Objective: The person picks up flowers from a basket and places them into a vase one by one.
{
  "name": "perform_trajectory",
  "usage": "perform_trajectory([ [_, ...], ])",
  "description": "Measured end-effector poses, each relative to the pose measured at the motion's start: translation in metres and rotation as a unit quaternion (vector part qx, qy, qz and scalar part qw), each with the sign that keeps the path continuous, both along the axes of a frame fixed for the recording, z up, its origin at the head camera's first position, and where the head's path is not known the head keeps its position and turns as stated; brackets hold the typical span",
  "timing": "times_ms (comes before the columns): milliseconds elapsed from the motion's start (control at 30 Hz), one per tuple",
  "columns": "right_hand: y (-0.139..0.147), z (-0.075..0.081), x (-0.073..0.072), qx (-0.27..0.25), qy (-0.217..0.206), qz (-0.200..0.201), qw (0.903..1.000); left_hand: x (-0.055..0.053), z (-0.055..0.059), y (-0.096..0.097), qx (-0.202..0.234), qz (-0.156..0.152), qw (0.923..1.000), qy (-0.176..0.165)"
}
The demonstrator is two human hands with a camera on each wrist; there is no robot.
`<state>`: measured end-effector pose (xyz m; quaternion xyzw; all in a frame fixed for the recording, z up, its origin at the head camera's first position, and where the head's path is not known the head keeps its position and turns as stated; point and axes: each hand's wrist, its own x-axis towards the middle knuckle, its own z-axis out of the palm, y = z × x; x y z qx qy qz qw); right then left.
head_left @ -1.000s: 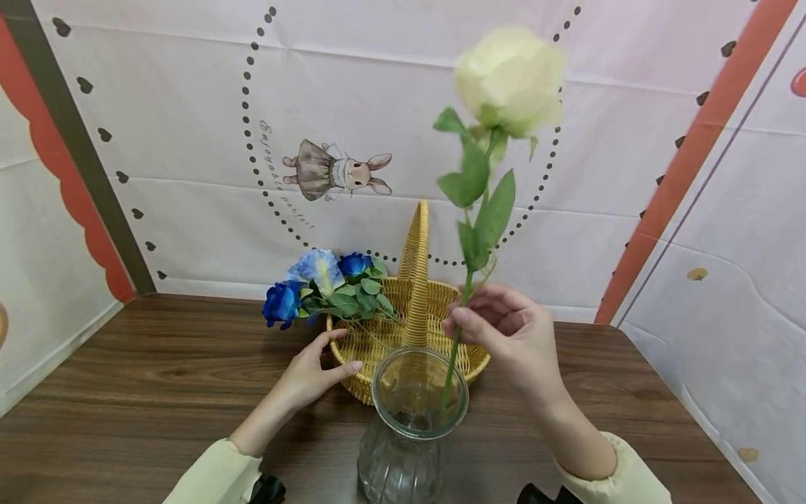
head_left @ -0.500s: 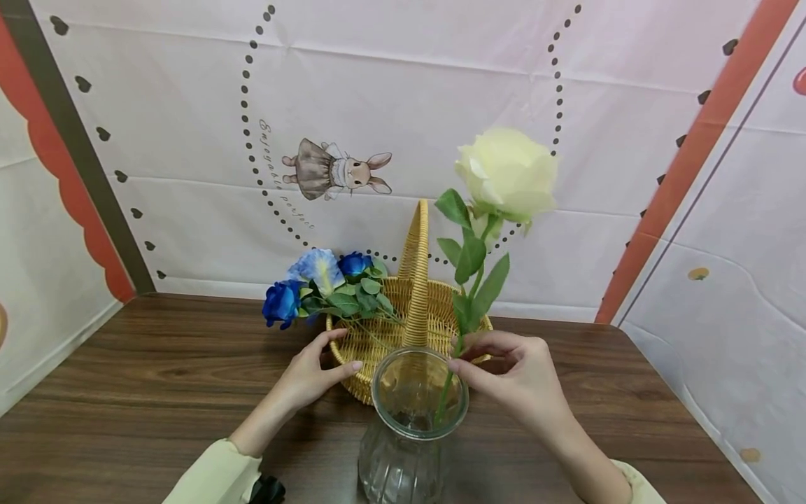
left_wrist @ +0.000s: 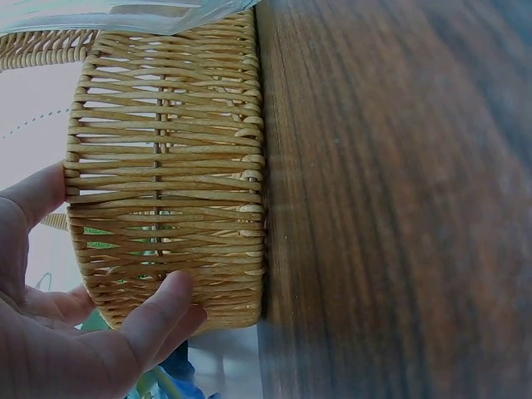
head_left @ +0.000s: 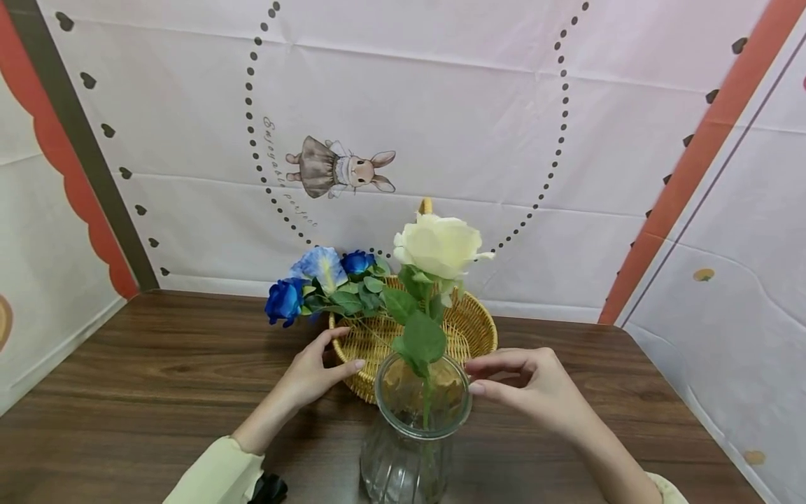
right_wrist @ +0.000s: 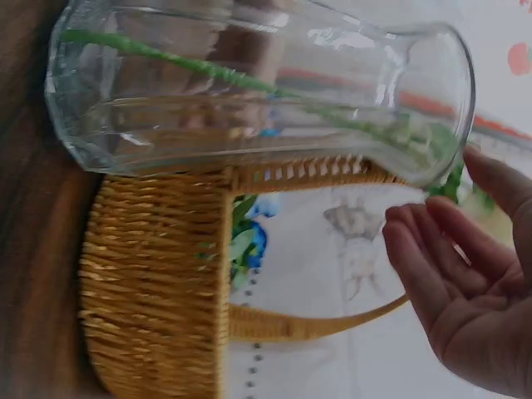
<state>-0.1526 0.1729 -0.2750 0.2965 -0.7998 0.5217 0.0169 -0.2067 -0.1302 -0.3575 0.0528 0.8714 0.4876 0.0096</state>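
Observation:
A cream rose with green leaves stands in the ribbed glass vase, its stem reaching down to the base in the right wrist view. My right hand is beside the vase's mouth, fingers loosely bent and holding nothing; its fingertips are right at the rim. Behind the vase sits a golden wicker basket. My left hand rests against the basket's left side, thumb and fingers spread apart; the left wrist view shows its fingertips on the woven wall.
Blue roses and a pale blue flower lie over the basket's left rim, their stems inside it. All stands on a dark wooden table. A printed cloth with a rabbit picture hangs behind.
The cream rose has gone down into the vase and now leans left over its mouth. My right hand has lowered and let go of the stem. The left hand has stayed at the basket.

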Motion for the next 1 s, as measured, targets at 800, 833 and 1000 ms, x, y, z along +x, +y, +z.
perform_trajectory([
  [800,0.01,-0.022,-0.049,-0.025,-0.064,-0.084,0.994,-0.001,0.0,0.001,0.005,0.001,1.0,-0.002],
  [833,0.01,-0.022,-0.051,-0.025,-0.066,-0.087,0.9937,-0.001,0.0,0.001,0.005,0.001,1.0,-0.002],
  [1000,0.006,-0.023,-0.061,-0.018,-0.079,-0.094,0.9923,0.0,0.001,0.0,0.004,0.001,1.0,-0.003],
])
